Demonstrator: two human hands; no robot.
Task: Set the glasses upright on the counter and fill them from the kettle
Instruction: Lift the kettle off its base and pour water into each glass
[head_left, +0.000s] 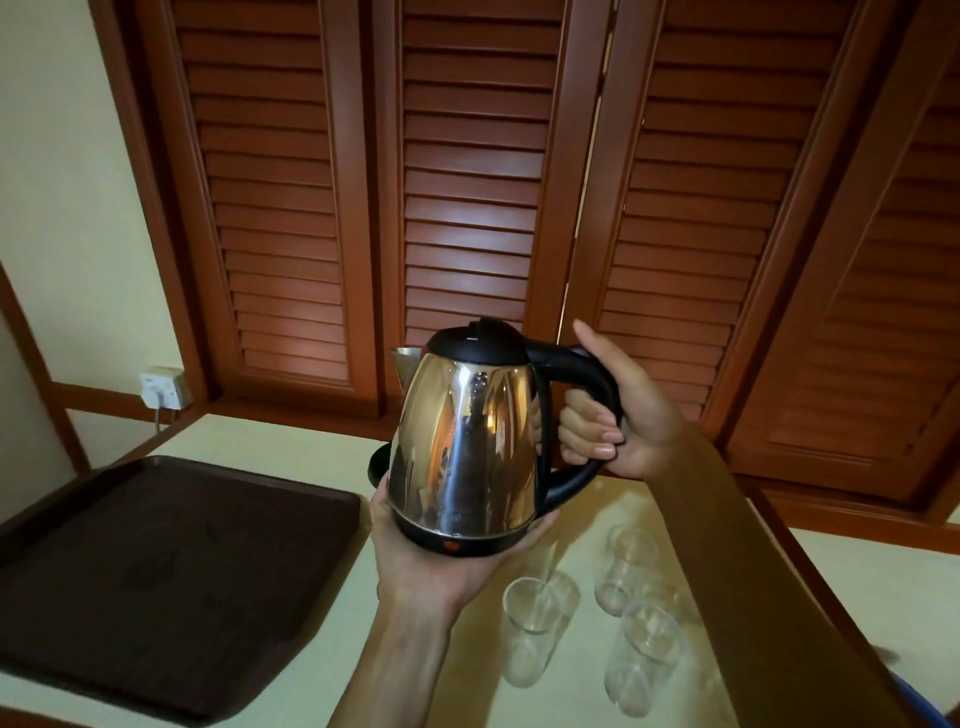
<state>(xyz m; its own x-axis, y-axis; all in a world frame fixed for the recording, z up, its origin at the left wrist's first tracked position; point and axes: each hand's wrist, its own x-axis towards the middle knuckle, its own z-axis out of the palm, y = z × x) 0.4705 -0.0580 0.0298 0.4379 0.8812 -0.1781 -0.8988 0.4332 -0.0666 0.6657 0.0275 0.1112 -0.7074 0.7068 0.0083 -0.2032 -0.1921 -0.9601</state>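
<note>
Above the 3 fragile glasses (540, 623), the heavy, slippery steel kettle (462, 441) is gripped by its handle in the right hand (613, 415), left hand (441, 551) cupping its base.

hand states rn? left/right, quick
Left hand: open, palm cupped under the kettle base, supporting it.
Right hand: fingers curled round the kettle handle, gripping it.

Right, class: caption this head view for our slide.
Both hands hold a steel kettle above three glasses standing on the counter.
</note>
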